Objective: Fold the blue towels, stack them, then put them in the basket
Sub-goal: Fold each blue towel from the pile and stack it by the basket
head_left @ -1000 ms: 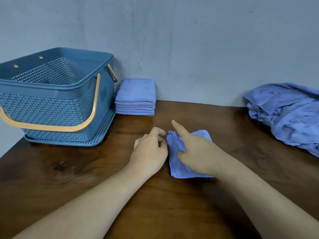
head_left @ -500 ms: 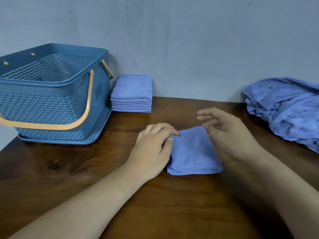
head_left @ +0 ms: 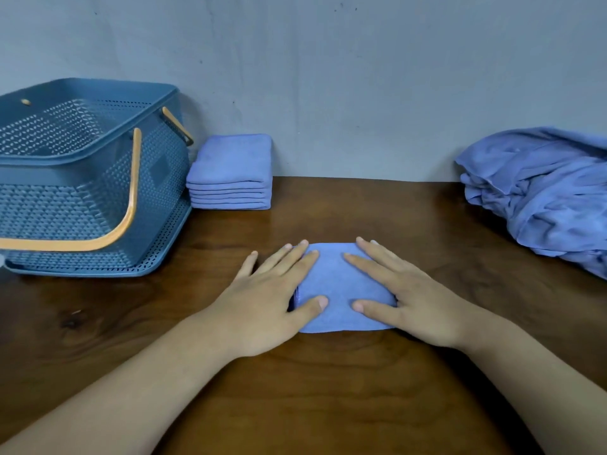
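Observation:
A small folded blue towel lies flat on the brown table in front of me. My left hand presses its left side with straight, spread fingers. My right hand lies flat on its right side the same way. A neat stack of folded blue towels sits at the back against the wall. Left of that stack stands the blue perforated basket with orange handles. It is tilted toward me, and I see nothing inside it.
A loose heap of unfolded blue towels lies at the back right, against the grey wall. Bare tabletop runs between the folded towel and that heap.
My left hand has let go of the towel's edge and flattened out. My right hand has come down from above onto the towel. Both now press the folded towel.

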